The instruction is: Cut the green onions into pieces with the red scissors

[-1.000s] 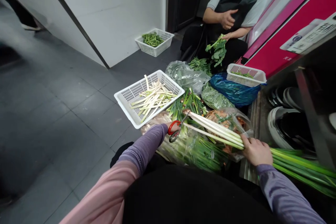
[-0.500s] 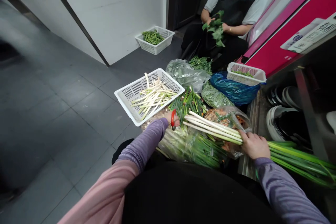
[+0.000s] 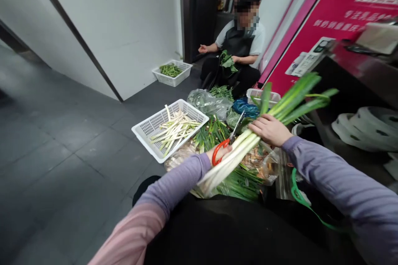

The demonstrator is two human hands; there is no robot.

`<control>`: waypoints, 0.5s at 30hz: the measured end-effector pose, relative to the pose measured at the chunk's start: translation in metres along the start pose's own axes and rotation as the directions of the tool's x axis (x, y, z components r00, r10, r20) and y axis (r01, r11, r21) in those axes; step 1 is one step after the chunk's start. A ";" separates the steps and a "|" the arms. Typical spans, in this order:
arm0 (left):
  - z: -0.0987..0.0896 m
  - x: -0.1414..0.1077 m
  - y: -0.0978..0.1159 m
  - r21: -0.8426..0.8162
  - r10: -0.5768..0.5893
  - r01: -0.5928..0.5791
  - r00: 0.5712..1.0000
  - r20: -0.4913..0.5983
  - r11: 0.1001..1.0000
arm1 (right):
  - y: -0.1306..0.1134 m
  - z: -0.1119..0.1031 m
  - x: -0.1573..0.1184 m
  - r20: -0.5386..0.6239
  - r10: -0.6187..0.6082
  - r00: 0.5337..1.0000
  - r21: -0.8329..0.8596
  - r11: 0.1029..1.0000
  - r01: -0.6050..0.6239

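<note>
My right hand [image 3: 270, 131] is wrapped round a bunch of green onions [image 3: 238, 151], gripping it where white stalks turn green. The white ends slant down towards my lap and the leaves point up to the right. Beside the stalks, my left hand [image 3: 224, 156] holds red-handled scissors [image 3: 219, 153], blades pointing up and away. Its fingers are partly hidden behind the stalks. Cut white stalks lie in a white perforated basket [image 3: 141, 134] to the left. Cut green leaves [image 3: 214, 132] lie between the basket and my hands, and more bagged green onions [image 3: 239, 184] lie below them.
A co-worker [image 3: 241, 43] sits ahead, holding leafy greens. A second white basket [image 3: 172, 78] of greens stands by the wall. Ahead lie a clear plastic bag [image 3: 211, 102] and a blue bag [image 3: 245, 107]. Stacked white vessels [image 3: 362, 128] stand at right.
The green onions swung from lying out to the right to slanting across in front of me, leaves up. My right hand moved left and up. The scissor blades now show, and the view tilted up.
</note>
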State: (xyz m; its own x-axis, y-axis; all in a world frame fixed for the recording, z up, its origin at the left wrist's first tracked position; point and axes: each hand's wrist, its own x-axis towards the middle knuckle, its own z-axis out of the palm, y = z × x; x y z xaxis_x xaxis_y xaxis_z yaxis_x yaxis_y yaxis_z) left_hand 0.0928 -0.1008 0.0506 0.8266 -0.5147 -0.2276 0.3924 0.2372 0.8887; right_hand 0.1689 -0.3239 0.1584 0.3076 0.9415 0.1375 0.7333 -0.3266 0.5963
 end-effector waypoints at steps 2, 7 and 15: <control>0.016 -0.010 -0.022 -0.201 -0.041 0.070 0.989 0.145 0.977 | 0.001 0.000 0.012 -0.006 -0.062 0.998 0.039 0.997 0.062; 0.028 -0.022 -0.028 -0.313 -0.089 0.099 0.995 0.046 0.945 | -0.024 0.012 0.026 0.092 0.145 0.985 0.158 0.975 -0.158; 0.009 0.005 -0.013 -0.304 -0.110 0.014 0.948 -0.300 0.953 | -0.162 0.017 0.019 -0.441 0.135 0.887 -0.692 0.579 -0.432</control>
State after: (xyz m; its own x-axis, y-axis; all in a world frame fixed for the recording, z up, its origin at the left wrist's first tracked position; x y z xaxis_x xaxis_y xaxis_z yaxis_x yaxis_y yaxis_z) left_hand 0.0884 -0.1138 0.0410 0.8612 -0.2666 -0.4326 0.5081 0.4692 0.7223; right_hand 0.0661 -0.2541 0.0513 0.1046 0.8279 0.5511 -0.1280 -0.5383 0.8330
